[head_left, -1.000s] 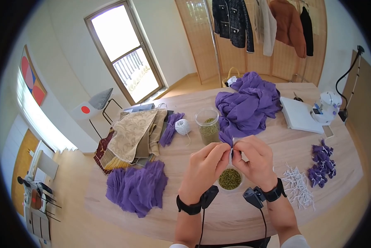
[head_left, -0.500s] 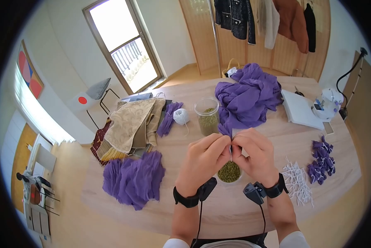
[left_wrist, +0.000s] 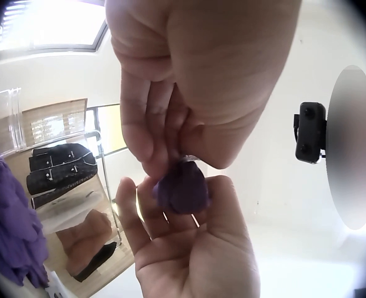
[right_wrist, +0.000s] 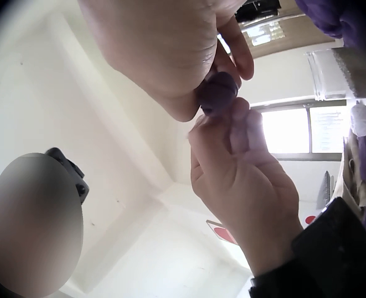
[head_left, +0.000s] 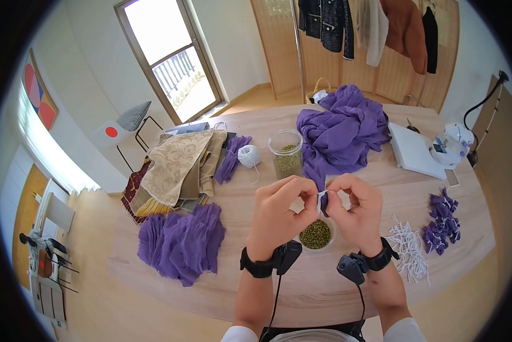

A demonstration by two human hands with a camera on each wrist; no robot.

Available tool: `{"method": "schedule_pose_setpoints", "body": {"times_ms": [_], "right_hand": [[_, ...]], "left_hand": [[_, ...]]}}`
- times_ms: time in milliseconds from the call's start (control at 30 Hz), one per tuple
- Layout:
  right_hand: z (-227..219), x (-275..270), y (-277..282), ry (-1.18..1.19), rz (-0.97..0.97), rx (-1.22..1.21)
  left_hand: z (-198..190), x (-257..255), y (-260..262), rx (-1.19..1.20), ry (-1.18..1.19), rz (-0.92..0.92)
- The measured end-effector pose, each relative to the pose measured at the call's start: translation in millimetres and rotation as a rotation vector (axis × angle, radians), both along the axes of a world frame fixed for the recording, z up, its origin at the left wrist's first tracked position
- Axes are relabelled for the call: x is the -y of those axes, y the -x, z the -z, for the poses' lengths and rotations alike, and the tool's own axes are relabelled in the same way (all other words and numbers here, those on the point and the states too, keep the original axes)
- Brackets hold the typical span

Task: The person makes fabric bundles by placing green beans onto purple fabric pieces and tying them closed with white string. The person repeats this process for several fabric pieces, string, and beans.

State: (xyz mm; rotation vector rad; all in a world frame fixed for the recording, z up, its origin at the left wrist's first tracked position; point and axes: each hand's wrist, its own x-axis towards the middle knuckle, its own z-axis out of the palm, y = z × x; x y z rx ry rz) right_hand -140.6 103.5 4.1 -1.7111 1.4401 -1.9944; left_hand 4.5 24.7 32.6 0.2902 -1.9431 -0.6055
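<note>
Both hands meet above a small container of green beans [head_left: 315,234]. Between them hangs the gathered end of the purple cloth [head_left: 342,137], with white string [head_left: 322,194] round it. My left hand [head_left: 280,212] pinches the string on one side, and my right hand [head_left: 357,212] pinches at the other side, thumb and forefinger bent into a loop. The left wrist view shows a rounded purple bundle [left_wrist: 184,188] between the two hands' fingertips; the same bundle [right_wrist: 218,94] appears in the right wrist view. Fingertips partly hide the string.
A bean jar [head_left: 286,154] stands just beyond the hands. At left lie a string ball [head_left: 248,155], folded fabrics [head_left: 176,165] and purple cloth [head_left: 181,242]. To the right are cut white strings [head_left: 409,251], tied purple pieces [head_left: 442,222] and a sewing machine [head_left: 454,145].
The fingertips, close together before, have drawn slightly apart, exposing the white string round the purple cloth. The head view has shifted a little.
</note>
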Motion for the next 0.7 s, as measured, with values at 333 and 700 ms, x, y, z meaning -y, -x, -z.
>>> {"method": "schedule_pose_setpoints", "body": {"times_ms": [333, 700], "right_hand": [[-5, 0, 4, 0.059, 0.060, -0.143], [-1, -2, -3, -0.082, -0.227, 0.453]], "left_hand": [[-2, -2, 0, 0.016, -0.020, 0.054], [8, 0, 5, -0.040, -0.198, 0.141]]}}
